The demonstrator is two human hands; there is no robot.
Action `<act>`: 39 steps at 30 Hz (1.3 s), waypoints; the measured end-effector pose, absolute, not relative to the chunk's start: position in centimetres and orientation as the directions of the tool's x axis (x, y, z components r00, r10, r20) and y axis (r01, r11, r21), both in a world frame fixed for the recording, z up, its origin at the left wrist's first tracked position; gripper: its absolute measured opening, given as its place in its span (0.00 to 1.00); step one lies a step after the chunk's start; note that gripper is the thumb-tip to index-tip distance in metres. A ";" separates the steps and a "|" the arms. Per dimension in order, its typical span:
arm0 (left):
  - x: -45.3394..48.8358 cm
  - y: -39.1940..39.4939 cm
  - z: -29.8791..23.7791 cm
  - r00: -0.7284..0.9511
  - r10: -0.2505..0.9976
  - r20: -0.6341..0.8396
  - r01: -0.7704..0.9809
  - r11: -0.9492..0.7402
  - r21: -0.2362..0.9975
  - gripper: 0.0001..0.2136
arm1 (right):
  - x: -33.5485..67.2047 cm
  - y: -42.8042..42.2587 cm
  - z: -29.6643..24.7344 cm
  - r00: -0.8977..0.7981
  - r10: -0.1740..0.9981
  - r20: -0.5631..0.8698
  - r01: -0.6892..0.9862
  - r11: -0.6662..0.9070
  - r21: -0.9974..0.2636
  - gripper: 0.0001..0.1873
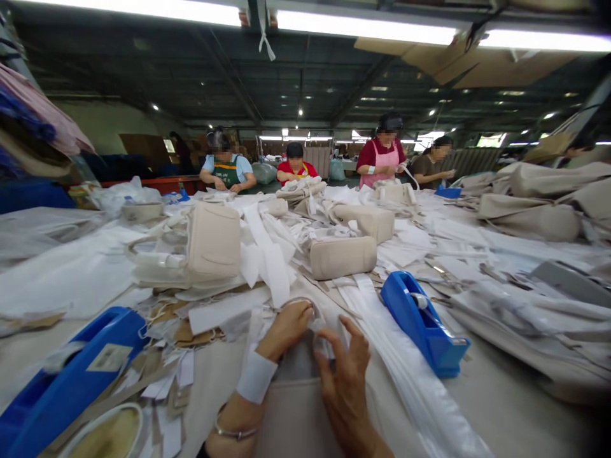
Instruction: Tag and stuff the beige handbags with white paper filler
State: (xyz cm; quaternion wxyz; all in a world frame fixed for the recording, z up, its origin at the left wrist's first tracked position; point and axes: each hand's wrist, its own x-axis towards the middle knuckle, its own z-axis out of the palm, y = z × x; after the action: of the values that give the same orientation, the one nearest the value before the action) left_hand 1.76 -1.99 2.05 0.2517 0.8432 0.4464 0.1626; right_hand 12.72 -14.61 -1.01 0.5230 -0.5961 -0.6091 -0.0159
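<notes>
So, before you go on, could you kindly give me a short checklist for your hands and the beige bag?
1. Beige bag under both hands: ok.
2. Left hand at the translucent white piece: ok, the wrist wrap is in place.
3. Right hand at the same piece: ok, fingers spread around it.
4. Firm grip on the piece: cannot tell, the fingers hide it.
5. Blue tape dispenser: ok, right of the hands, not touching them.
6. Space beside the bag: not ok, white strips and paper scraps crowd it.
</notes>
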 end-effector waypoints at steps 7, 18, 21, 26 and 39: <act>-1.4 -1.2 2.4 0.686 0.727 -0.033 0.485 -0.423 0.766 0.24 | 13.4 -13.3 -2.3 0.351 0.814 0.463 0.550 0.221 -0.805 0.15; 3.0 -1.7 -0.4 0.466 0.885 0.006 0.798 -0.424 0.428 0.15 | 13.4 -11.9 -2.0 0.285 0.856 0.430 0.847 -0.015 -0.531 0.24; 3.3 -2.5 -0.5 0.435 0.899 0.047 0.827 -0.419 0.374 0.16 | 12.8 -11.8 -3.0 0.192 0.844 0.501 0.954 -0.039 -0.299 0.28; 3.7 -3.7 1.1 0.372 0.920 0.125 0.849 -0.392 0.355 0.14 | 13.1 -11.8 -4.0 0.148 0.866 0.477 0.976 -0.050 -0.214 0.28; 5.8 -2.4 0.9 0.290 0.952 0.092 0.820 -0.297 0.489 0.11 | 14.7 -12.1 -4.2 0.071 0.859 0.507 0.967 0.066 -0.247 0.25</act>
State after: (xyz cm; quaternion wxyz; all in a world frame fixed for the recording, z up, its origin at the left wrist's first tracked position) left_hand 5.80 -2.40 0.95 0.1771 0.7835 0.5656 0.1867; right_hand 14.66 -12.09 -4.16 0.2789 -0.6764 -0.6748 -0.0962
